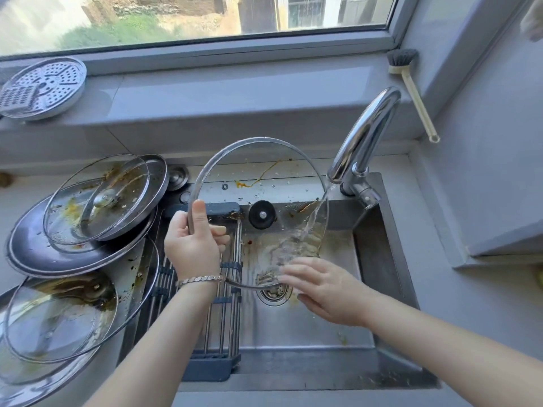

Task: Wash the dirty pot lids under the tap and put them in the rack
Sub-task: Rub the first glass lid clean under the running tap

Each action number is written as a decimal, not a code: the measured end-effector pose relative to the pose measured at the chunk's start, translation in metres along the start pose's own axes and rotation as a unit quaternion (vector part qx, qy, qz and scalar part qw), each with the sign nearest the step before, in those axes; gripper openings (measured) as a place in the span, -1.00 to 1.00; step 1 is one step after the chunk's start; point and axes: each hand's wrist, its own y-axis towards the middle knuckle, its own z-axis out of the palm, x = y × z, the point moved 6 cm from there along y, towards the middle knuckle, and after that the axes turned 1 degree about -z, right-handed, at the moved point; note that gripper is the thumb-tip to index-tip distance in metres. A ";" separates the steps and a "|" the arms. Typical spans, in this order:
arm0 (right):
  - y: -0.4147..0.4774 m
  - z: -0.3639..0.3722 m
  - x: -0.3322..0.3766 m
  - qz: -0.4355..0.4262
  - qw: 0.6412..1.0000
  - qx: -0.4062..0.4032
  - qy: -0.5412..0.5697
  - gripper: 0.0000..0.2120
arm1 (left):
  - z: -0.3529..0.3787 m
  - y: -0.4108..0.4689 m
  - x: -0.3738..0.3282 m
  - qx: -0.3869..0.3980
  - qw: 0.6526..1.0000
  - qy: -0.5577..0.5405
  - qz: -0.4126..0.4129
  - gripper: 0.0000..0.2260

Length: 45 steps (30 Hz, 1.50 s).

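The left hand [192, 245] grips the steel rim of a large round glass pot lid with a black knob [261, 214], thumb over the edge and fingers [219, 232] curled behind it, holding it tilted over the stainless steel sink [379, 254]. The right hand [320, 289] lies flat and spread against the lid's lower glass, fingers extended, gripping nothing. Water from the curved chrome tap [364, 136] streams onto the lid's right side, which carries orange-brown streaks. A silver bracelet [199, 279] circles the left wrist. Just left of the lid, a metal-rod rack with dark blue ends [219, 327] spans the sink. Further left, a pile of stained glass and steel lids [79, 230] covers the worktop.
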 end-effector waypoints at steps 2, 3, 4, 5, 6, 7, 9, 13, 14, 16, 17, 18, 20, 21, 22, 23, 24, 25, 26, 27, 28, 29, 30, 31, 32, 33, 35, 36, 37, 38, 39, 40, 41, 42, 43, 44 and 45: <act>-0.006 -0.005 -0.016 0.058 0.997 -0.036 -0.029 -0.62 | -0.001 -0.002 -0.002 0.003 1.000 0.012 0.017 -0.65; -0.004 -0.010 -0.019 0.093 0.993 -0.059 -0.035 -0.64 | 0.000 -0.004 -0.002 0.003 1.000 0.016 0.020 -0.65; 0.000 -0.014 -0.016 0.126 0.988 -0.084 -0.033 -0.68 | 0.001 -0.007 -0.002 0.003 1.000 0.019 0.019 -0.64; 0.006 -0.015 -0.008 0.148 0.983 -0.103 -0.019 -0.70 | 0.003 -0.009 -0.002 -0.001 1.000 0.018 0.015 -0.64; 0.012 -0.012 0.005 0.151 0.982 -0.113 -0.001 -0.70 | 0.006 -0.011 -0.001 -0.005 1.000 0.016 0.010 -0.64; 0.018 -0.008 0.021 0.142 0.984 -0.110 0.020 -0.69 | 0.007 -0.013 0.000 -0.007 1.000 0.016 0.008 -0.64; 0.021 0.001 0.041 0.117 0.988 -0.086 0.050 -0.67 | 0.009 -0.017 0.002 0.001 1.000 0.028 0.007 -0.64; 0.003 0.000 0.011 0.099 0.993 -0.071 0.004 -0.59 | 0.004 -0.015 0.002 0.014 0.999 0.043 0.011 -0.64; -0.002 -0.004 -0.002 0.101 0.991 -0.088 -0.025 -0.63 | 0.001 -0.012 0.001 0.016 0.999 0.049 0.000 -0.63; -0.009 -0.013 -0.022 0.126 0.982 -0.116 -0.079 -0.67 | -0.001 -0.005 -0.001 0.023 0.998 0.049 -0.023 -0.64; -0.011 -0.016 -0.028 0.160 0.976 -0.111 -0.100 -0.66 | 0.000 -0.002 -0.002 0.035 0.997 0.053 -0.039 -0.64; -0.012 -0.019 -0.034 0.198 0.967 -0.105 -0.119 -0.64 | 0.003 -0.003 -0.005 0.049 0.995 0.063 -0.058 -0.65; -0.015 -0.022 -0.038 0.253 0.959 -0.074 -0.108 -0.57 | 0.002 0.003 0.008 0.078 0.984 0.127 -0.093 -0.65; -0.014 -0.021 -0.034 0.244 0.966 -0.051 -0.076 -0.55 | 0.001 0.007 0.021 0.093 0.976 0.151 -0.126 -0.65; -0.012 -0.021 -0.026 0.204 0.977 -0.032 -0.044 -0.55 | 0.000 0.008 0.035 0.117 0.967 0.160 -0.161 -0.69; -0.010 -0.023 -0.014 0.149 0.989 -0.014 -0.012 -0.60 | 0.001 0.008 0.051 0.139 0.954 0.165 -0.209 -0.74; -0.008 -0.026 -0.001 0.090 0.996 -0.005 0.018 -0.67 | 0.000 0.005 0.065 0.151 0.940 0.167 -0.256 -0.77; -0.008 -0.030 0.011 0.047 0.998 0.001 0.041 -0.72 | 0.000 -0.001 0.076 0.159 0.927 0.161 -0.301 -0.80; -0.010 -0.032 0.018 0.024 0.998 0.005 0.054 -0.75 | 0.000 -0.008 0.083 0.167 0.912 0.161 -0.339 -0.81; -0.012 -0.037 0.023 0.022 0.998 0.009 0.062 -0.77 | 0.000 -0.016 0.089 0.173 0.897 0.159 -0.375 -0.80; -0.015 -0.041 0.022 0.035 0.997 0.006 0.064 -0.78 | 0.002 -0.027 0.092 0.183 0.879 0.161 -0.410 -0.78; -0.018 -0.047 0.019 0.058 0.997 0.001 0.061 -0.77 | 0.001 -0.038 0.094 0.211 0.857 0.176 -0.437 -0.72; -0.019 -0.053 0.015 0.084 0.995 0.001 0.052 -0.76 | 0.001 -0.047 0.097 0.241 0.833 0.205 -0.454 -0.63; -0.020 -0.058 0.009 0.114 0.993 0.010 0.040 -0.74 | -0.001 -0.052 0.099 0.279 0.808 0.273 -0.441 -0.54; -0.019 -0.063 0.003 0.149 0.988 0.028 0.035 -0.75 | -0.002 -0.052 0.099 0.322 0.781 0.372 -0.385 -0.47; -0.020 -0.066 -0.005 0.189 0.979 0.061 0.050 -0.77 | -0.001 -0.048 0.094 0.346 0.759 0.472 -0.285 -0.43; -0.021 -0.069 -0.013 0.251 0.953 0.112 0.130 -0.82 | 0.016 -0.051 0.075 0.387 0.765 0.510 -0.069 -0.49; -0.020 -0.072 -0.015 0.268 0.940 0.122 0.173 -0.83 | 0.026 -0.061 0.066 0.425 0.784 0.453 -0.018 -0.57; -0.018 -0.076 -0.017 0.278 0.929 0.126 0.207 -0.85 | 0.034 -0.072 0.059 0.466 0.799 0.380 0.003 -0.65; -0.015 -0.079 -0.019 0.282 0.922 0.138 0.228 -0.85 | 0.041 -0.084 0.054 0.506 0.801 0.320 0.009 -0.67; -0.010 -0.084 -0.019 0.278 0.916 0.154 0.243 -0.86 | 0.046 -0.093 0.053 0.541 0.792 0.282 0.012 -0.64; -0.005 -0.088 -0.020 0.270 0.912 0.168 0.260 -0.85 | 0.051 -0.099 0.052 0.563 0.787 0.252 0.022 -0.58; 0.000 -0.094 -0.020 0.259 0.909 0.172 0.277 -0.85 | 0.054 -0.101 0.051 0.570 0.790 0.223 0.025 -0.56; 0.006 -0.100 -0.021 0.250 0.909 0.168 0.290 -0.86 | 0.056 -0.101 0.049 0.563 0.805 0.187 0.023 -0.58; 0.012 -0.107 -0.022 0.244 0.909 0.157 0.300 -0.87 | 0.057 -0.101 0.044 0.542 0.827 0.147 0.018 -0.65; 0.016 -0.112 -0.024 0.244 0.909 0.138 0.308 -0.89 | 0.057 -0.100 0.040 0.514 0.851 0.104 0.006 -0.69; 0.020 -0.115 -0.027 0.248 0.909 0.109 0.315 -0.91 | 0.058 -0.099 0.036 0.487 0.871 0.058 -0.020 -0.71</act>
